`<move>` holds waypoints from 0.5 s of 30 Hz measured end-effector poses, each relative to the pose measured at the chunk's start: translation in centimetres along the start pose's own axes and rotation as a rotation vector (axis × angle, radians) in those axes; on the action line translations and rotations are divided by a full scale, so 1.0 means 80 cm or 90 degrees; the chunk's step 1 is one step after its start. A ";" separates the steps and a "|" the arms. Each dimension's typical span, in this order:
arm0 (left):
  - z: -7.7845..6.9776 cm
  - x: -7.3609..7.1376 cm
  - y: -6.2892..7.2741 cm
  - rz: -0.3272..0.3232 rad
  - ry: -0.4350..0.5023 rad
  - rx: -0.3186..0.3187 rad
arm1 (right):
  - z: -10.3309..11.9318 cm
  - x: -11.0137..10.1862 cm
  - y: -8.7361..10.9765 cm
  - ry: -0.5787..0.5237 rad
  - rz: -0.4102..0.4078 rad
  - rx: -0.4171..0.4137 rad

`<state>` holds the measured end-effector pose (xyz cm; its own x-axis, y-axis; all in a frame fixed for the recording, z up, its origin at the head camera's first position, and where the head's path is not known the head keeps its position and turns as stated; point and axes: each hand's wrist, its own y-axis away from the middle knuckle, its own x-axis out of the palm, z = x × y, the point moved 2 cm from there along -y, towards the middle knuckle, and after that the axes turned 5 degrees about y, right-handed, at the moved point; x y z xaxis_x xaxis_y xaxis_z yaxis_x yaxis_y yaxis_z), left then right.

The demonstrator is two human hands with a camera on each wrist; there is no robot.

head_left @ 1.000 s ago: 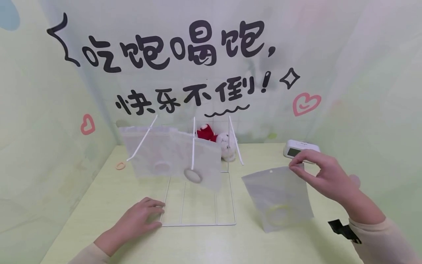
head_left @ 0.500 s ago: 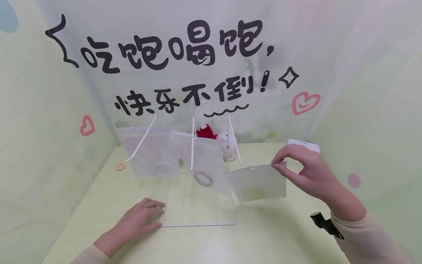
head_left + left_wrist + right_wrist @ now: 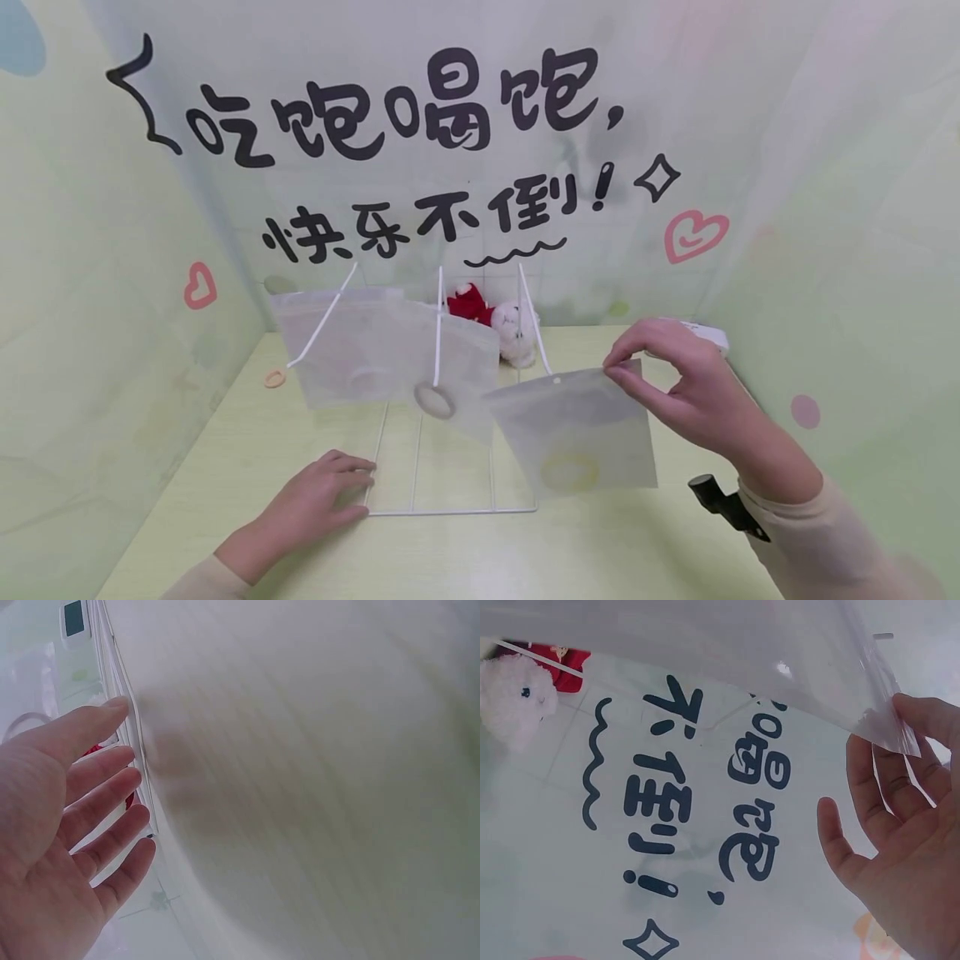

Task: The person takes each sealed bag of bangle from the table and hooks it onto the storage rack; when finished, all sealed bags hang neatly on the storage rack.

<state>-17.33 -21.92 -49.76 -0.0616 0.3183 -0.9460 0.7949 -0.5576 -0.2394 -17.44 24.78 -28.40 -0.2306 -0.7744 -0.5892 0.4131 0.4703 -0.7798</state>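
Note:
In the head view my right hand (image 3: 686,387) pinches the top right corner of a translucent zip bag (image 3: 615,425) with a yellow ring (image 3: 570,471) inside. The small hole in its top edge appears close to the tip of the right prong (image 3: 536,325); contact cannot be told. My left hand (image 3: 318,500) touches the left side of the white wire rack's base (image 3: 450,512), fingers loosely extended. From the left prong hangs one bag (image 3: 341,350), and from the middle prong another bag (image 3: 468,350) with a grey ring (image 3: 434,401).
A small orange ring (image 3: 275,379) lies on the table left of the rack. Behind the rack sits a white and red plush toy (image 3: 516,333). A white digital clock (image 3: 711,337) at the back right is partly hidden by my right hand.
My right hand has carried its bag leftward, from the right of the rack to the right prong. The middle bag swung and came back. My left hand has stayed in place.

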 end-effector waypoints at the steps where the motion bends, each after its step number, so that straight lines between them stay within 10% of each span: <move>1: 0.000 -0.001 0.000 0.000 0.000 0.001 | 0.003 -0.001 -0.002 -0.002 -0.004 -0.006; 15: 0.002 0.001 0.000 0.009 0.001 -0.009 | 0.015 0.000 -0.021 -0.034 -0.074 -0.048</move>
<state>-17.42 -22.01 -49.86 -0.0487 0.3113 -0.9491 0.8039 -0.5517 -0.2222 -17.05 23.47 -26.88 -0.2248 -0.8456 -0.4842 0.3189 0.4057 -0.8566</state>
